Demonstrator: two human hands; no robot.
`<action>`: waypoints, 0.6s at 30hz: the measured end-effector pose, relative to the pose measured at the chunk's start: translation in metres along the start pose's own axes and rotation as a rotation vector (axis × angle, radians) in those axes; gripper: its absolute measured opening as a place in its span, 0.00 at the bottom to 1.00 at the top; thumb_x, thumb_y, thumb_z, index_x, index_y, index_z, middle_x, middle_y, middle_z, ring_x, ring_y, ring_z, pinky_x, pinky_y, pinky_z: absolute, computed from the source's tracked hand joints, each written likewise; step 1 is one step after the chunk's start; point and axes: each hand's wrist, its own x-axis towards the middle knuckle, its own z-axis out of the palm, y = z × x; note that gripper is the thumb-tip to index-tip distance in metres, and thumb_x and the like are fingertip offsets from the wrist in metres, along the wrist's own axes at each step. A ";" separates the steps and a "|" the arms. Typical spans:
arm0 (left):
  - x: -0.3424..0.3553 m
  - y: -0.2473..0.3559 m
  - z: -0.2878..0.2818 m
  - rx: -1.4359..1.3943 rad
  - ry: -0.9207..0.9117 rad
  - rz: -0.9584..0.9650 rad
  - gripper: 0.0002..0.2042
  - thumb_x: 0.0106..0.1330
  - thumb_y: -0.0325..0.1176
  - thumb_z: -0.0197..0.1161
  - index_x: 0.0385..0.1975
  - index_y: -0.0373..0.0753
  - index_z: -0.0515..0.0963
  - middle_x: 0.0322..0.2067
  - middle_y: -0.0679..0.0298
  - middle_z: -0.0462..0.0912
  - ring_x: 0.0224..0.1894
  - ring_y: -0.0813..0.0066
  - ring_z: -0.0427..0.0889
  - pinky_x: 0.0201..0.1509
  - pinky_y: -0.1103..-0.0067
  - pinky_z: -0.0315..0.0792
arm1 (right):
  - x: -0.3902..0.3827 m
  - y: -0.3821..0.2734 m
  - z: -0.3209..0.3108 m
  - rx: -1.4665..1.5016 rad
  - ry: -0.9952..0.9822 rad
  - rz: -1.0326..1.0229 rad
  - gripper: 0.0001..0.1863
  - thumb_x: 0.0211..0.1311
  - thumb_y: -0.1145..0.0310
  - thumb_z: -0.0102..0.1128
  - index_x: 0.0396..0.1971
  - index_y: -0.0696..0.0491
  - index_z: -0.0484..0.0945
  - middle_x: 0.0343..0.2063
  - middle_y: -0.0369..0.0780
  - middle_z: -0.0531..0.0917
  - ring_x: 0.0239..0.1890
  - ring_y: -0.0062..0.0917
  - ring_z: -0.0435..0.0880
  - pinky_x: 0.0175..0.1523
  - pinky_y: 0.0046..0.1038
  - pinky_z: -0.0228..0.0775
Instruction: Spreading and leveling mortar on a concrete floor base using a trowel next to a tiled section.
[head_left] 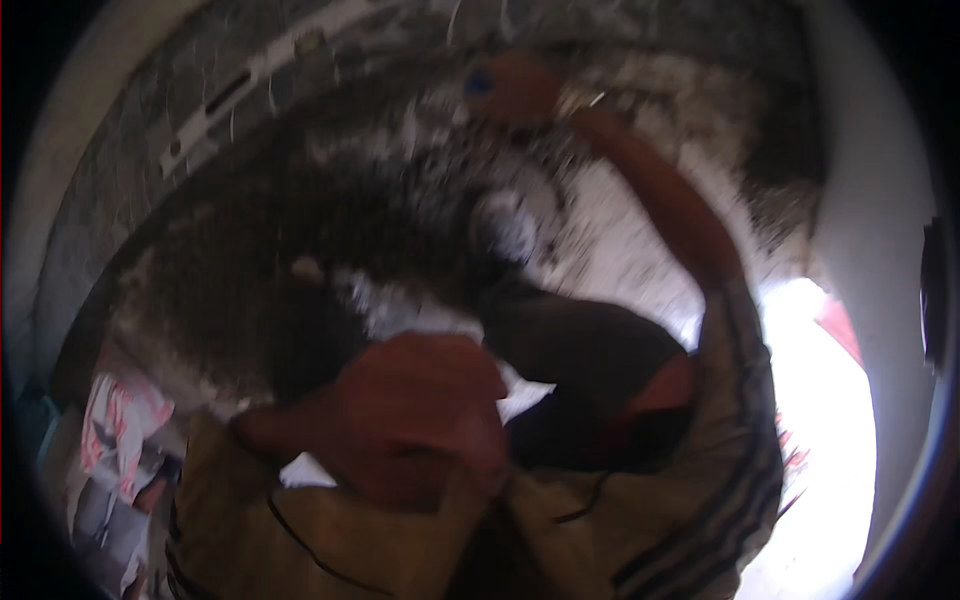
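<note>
My right hand [522, 90] reaches out low toward the far wall, over dark, wet-looking ground. A blue thing [480, 82] shows at its fingers, too blurred to name. A light band [580, 100] circles that wrist. Close to my body, my left hand [300, 432] is at the left end of a reddish-brown, slab-like thing [425, 400] and appears to grip it. Its fingers blend into that thing through blur. My dark-trousered right leg [580, 345] is bent, with a whitish, smeared shoe [505, 230] on the ground between my arms.
A pale, slotted bar [240, 95] lies along the foot of the grey wall [380, 35] at the far left. Red-and-white cloth or sacking [125, 430] is at the left. A pale upright wall [880, 200] rises at the right, beside a bright opening [825, 480].
</note>
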 end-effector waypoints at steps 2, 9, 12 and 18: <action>0.029 -0.008 0.014 -0.229 0.285 -0.019 0.10 0.62 0.36 0.59 0.32 0.36 0.78 0.24 0.62 0.80 0.26 0.66 0.80 0.34 0.70 0.75 | -0.019 0.030 -0.013 0.068 -0.106 0.058 0.26 0.57 0.47 0.58 0.45 0.55 0.76 0.32 0.46 0.84 0.36 0.38 0.84 0.43 0.40 0.74; -0.001 -0.029 0.047 -0.778 0.138 -0.247 0.21 0.68 0.45 0.46 0.45 0.30 0.69 0.41 0.53 0.71 0.43 0.65 0.71 0.49 0.60 0.58 | -0.105 0.056 -0.014 0.011 -0.003 0.400 0.21 0.59 0.50 0.61 0.40 0.54 0.79 0.27 0.44 0.82 0.24 0.28 0.81 0.30 0.31 0.74; -0.022 -0.029 0.051 -0.902 -0.090 -0.181 0.28 0.69 0.48 0.39 0.54 0.26 0.64 0.55 0.48 0.64 0.57 0.63 0.66 0.61 0.53 0.46 | -0.102 0.058 0.023 -0.148 0.181 0.313 0.23 0.55 0.48 0.62 0.42 0.51 0.78 0.32 0.46 0.82 0.32 0.33 0.80 0.41 0.36 0.73; -0.021 -0.059 0.049 -0.995 -0.113 0.096 0.42 0.65 0.60 0.33 0.64 0.21 0.52 0.64 0.42 0.59 0.66 0.59 0.63 0.70 0.56 0.31 | -0.124 0.034 -0.007 0.047 0.027 0.546 0.21 0.60 0.54 0.59 0.47 0.52 0.76 0.22 0.39 0.80 0.21 0.19 0.75 0.27 0.23 0.66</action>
